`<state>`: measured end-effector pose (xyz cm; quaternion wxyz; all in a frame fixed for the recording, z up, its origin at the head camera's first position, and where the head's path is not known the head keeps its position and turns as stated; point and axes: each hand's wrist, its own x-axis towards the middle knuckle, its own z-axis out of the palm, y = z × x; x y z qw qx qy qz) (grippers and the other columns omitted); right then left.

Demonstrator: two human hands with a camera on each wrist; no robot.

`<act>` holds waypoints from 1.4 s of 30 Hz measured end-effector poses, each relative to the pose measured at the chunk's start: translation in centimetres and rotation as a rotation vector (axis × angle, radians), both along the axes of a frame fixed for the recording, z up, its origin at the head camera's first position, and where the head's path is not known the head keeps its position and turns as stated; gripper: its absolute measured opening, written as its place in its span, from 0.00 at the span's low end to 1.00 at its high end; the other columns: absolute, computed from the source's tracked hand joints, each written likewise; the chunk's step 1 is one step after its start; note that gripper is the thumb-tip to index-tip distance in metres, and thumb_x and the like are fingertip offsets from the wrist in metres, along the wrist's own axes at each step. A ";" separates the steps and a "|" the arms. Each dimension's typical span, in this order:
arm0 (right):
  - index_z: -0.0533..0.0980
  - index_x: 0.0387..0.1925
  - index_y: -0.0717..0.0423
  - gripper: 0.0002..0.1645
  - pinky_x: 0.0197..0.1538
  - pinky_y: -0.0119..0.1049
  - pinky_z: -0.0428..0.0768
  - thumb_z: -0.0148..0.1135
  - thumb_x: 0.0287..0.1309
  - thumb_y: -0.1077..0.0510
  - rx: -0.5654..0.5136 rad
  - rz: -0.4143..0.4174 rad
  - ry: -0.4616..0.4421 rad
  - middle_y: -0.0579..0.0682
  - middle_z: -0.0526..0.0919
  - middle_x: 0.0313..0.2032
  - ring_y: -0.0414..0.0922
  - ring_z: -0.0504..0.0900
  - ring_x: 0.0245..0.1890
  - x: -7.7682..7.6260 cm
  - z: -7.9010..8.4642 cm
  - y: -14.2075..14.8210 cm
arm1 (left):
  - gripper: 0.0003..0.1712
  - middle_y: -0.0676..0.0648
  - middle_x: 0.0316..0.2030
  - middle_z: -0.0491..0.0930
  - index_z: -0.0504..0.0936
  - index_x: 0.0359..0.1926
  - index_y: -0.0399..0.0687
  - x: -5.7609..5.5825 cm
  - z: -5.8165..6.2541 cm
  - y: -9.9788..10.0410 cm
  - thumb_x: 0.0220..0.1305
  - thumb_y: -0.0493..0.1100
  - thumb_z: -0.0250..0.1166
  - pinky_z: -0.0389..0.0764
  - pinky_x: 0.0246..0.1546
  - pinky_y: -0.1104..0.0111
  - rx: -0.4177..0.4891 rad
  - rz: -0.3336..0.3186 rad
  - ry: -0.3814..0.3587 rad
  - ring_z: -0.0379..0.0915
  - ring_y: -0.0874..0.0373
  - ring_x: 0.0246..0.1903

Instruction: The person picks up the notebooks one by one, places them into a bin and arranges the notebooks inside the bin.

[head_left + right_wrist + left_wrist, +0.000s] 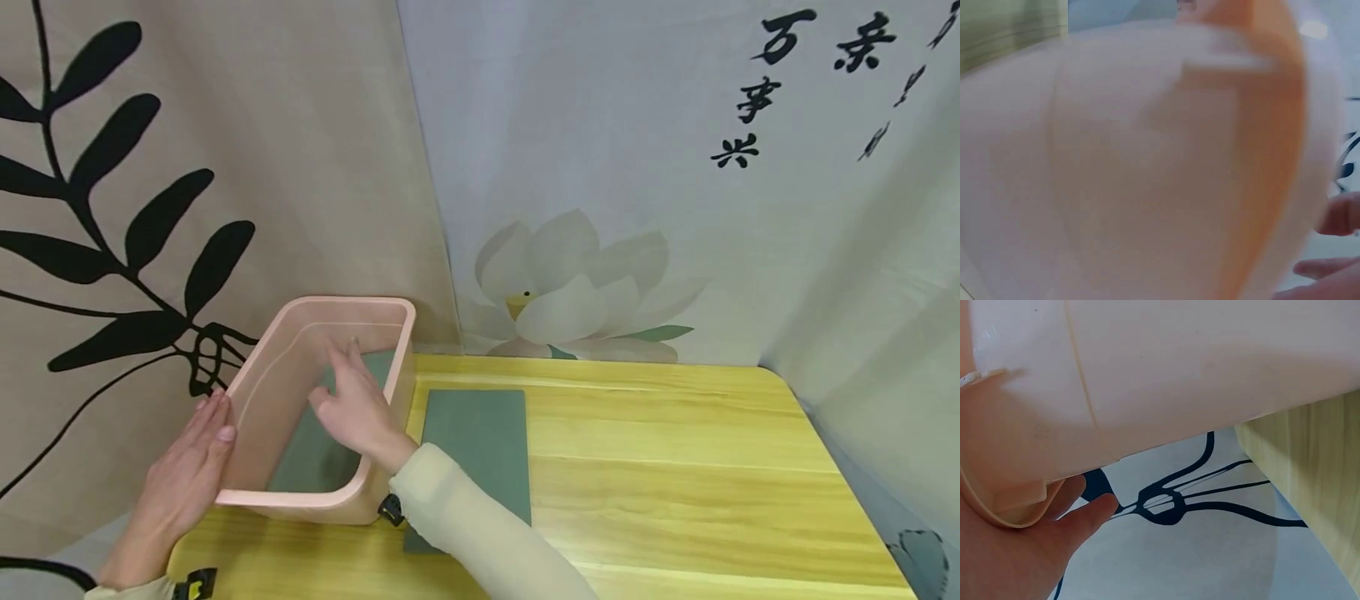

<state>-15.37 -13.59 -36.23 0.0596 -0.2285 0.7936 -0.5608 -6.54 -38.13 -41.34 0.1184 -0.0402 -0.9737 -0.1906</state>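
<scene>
A pink plastic bin (300, 499) stands at the table's left end, its rounded rim facing up. My left hand (187, 467) rests against the outside of its left rim, fingers straight and together; in the left wrist view the thumb (1094, 515) stretches along below the rim. My right hand (356, 404) reaches over the right rim into the bin, fingers spread and partly extended, with nothing seen between them. A grey-green flat surface (315, 454) covers the bin's bottom. The right wrist view is blurred and mostly shows the bin's outer wall (1135, 169).
A grey-green rectangular sheet (476, 433) lies on the yellow wood-grain table (675, 475), right of the bin, partly under my right sleeve (480, 525). Printed curtains (600, 125) hang behind and at both sides. A black cable (45, 564) shows at the lower left.
</scene>
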 end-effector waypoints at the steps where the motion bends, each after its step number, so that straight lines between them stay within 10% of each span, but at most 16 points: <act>1: 0.58 0.81 0.50 0.42 0.63 0.34 0.73 0.54 0.67 0.60 -0.006 -0.010 0.046 0.57 0.50 0.81 0.47 0.66 0.73 0.3 0.1 0.3 | 0.33 0.36 0.81 0.39 0.46 0.80 0.30 -0.1 0.0 0.0 0.86 0.48 0.35 0.41 0.74 0.36 0.001 0.000 -0.001 0.29 0.42 0.81; 19: 0.66 0.76 0.50 0.33 0.68 0.58 0.71 0.53 0.73 0.49 -0.142 -0.013 0.341 0.43 0.56 0.80 0.52 0.67 0.74 4.8 -3.5 7.9 | 0.33 0.37 0.81 0.43 0.51 0.78 0.29 -0.2 -0.3 0.0 0.85 0.48 0.40 0.41 0.76 0.40 -0.002 0.019 0.024 0.33 0.45 0.81; 42: 0.67 0.76 0.51 0.43 0.70 0.67 0.65 0.53 0.71 0.31 0.416 -0.069 0.389 0.53 0.61 0.79 0.59 0.60 0.77 4.1 -11.1 19.5 | 0.34 0.36 0.81 0.43 0.50 0.79 0.31 -0.2 -0.1 -0.2 0.85 0.49 0.39 0.48 0.69 0.29 0.020 0.021 0.003 0.33 0.42 0.81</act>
